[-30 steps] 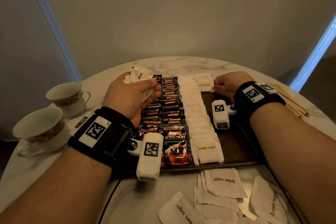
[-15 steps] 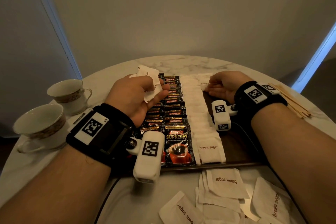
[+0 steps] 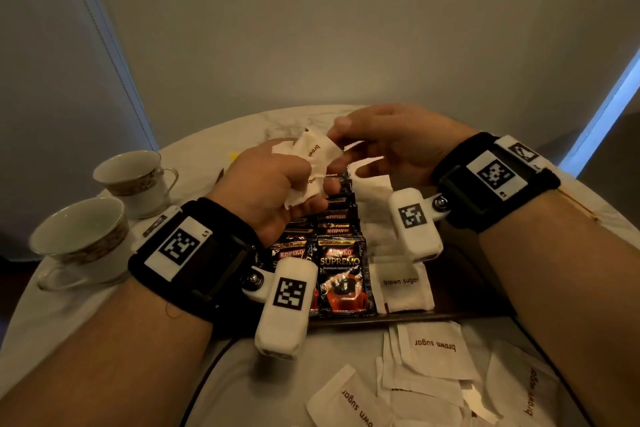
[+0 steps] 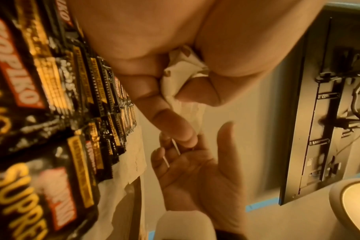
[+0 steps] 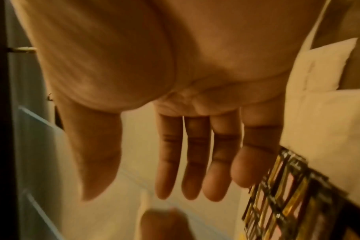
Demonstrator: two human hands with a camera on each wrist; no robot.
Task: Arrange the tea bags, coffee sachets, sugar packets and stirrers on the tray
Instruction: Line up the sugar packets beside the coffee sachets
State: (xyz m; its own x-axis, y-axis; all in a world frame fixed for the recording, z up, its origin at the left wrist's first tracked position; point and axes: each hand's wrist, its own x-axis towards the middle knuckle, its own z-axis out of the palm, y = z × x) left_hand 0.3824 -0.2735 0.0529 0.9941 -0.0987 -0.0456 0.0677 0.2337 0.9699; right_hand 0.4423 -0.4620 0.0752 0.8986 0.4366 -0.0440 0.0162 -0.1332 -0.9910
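A bunch of brown sugar packets (image 3: 313,163) is clutched in the left hand (image 3: 268,192) above the tray's (image 3: 460,274) far end — the right hand (image 3: 388,146), fingers extended and released, is reached toward it. Coffee sachets (image 3: 343,274) are laid in rows beneath.

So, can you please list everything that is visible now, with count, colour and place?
sugar packets: many, white, one row on tray right of coffee; more loose on table near the person; a few in left hand
coffee sachets: many, black with red and gold, two rows on tray
tray: one, dark brown, table centre
cups: two, white with gold band, table left
table: one, white marble
left hand: grips sugar packets above tray
right hand: fingers straight, reaching to those packets
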